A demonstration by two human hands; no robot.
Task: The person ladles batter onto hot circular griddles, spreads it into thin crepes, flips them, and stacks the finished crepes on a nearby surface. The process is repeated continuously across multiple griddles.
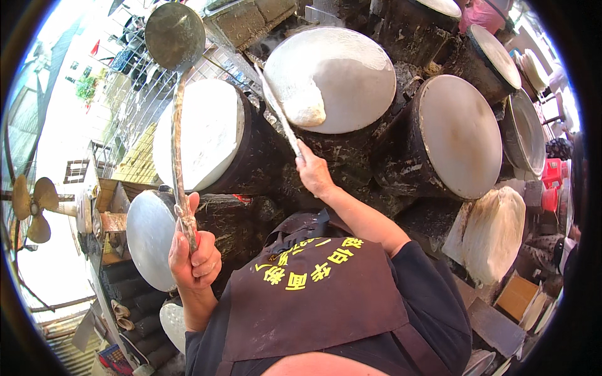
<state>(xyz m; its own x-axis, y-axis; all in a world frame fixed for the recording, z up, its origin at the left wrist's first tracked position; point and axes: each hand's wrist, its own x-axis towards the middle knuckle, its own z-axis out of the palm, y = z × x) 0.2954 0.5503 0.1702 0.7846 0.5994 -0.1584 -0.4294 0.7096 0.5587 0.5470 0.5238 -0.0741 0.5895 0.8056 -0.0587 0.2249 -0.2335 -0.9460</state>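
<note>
My left hand (194, 257) grips the worn handle of a long ladle (174, 36), whose broad round bowl is raised at the upper left. My right hand (313, 169) grips a long pale stick (274, 103), which reaches up along the left edge of the middle round griddle (351, 94). A white batter sheet covers part of that griddle, with a thicker lump (304, 103) beside the stick. A bright white round griddle (191, 125) lies behind the ladle handle. A bare griddle (459, 135) is to the right of my right hand.
More griddles on dark drums stand at lower left (147, 235) and upper right (495, 53). A pale bundle (495, 232) sits at right, near cardboard (515, 294) and red plastic items (552, 175). At far left are a fan (34, 207) and a metal grating (132, 103).
</note>
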